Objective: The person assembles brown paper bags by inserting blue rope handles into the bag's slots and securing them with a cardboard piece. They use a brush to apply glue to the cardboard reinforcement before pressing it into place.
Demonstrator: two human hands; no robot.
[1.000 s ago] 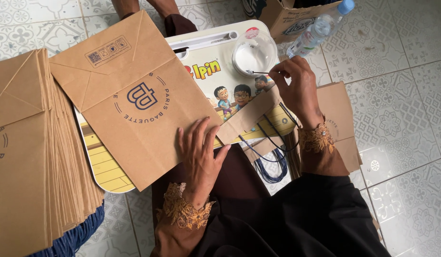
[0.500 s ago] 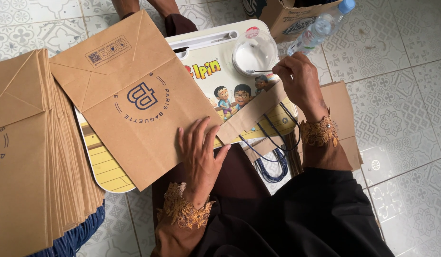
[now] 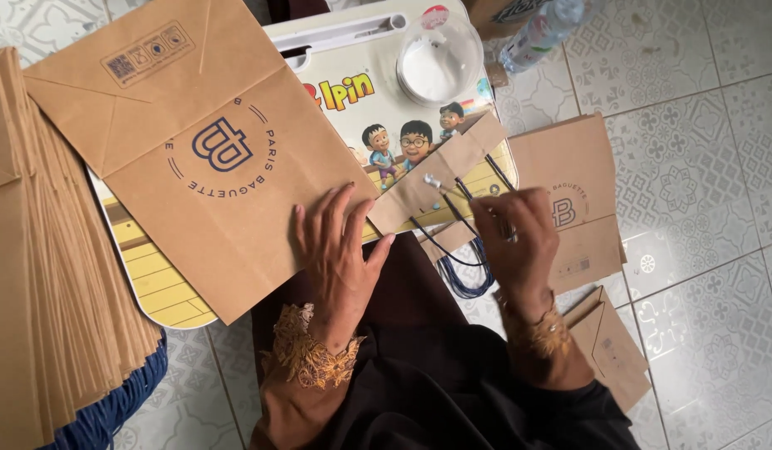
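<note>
Seen from the head camera: left hand (image 3: 340, 250) spread flat, fingers open, pressing the lower right corner of a brown paper bag (image 3: 194, 158) lying across the left half of a small cartoon-printed lap table (image 3: 353, 83). Right hand (image 3: 513, 237) pinched closed on a thin stick (image 3: 453, 188) with a white blob at its tip, held over the bag's folded top strip (image 3: 440, 171) near the table's right edge. Dark blue cord handles (image 3: 465, 267) hanging off the near edge between the hands. Round clear tub of white paste (image 3: 438, 60) at the far right corner; plastic bottle (image 3: 540, 29) on the floor tiles beyond. Thick stack of brown bags (image 3: 44, 275) along the left, overlapping the table's left edge. More flat bags (image 3: 573, 200) on the tiles right of the table. Dark round emblem printed mid-bag, small square marks on its flap.
</note>
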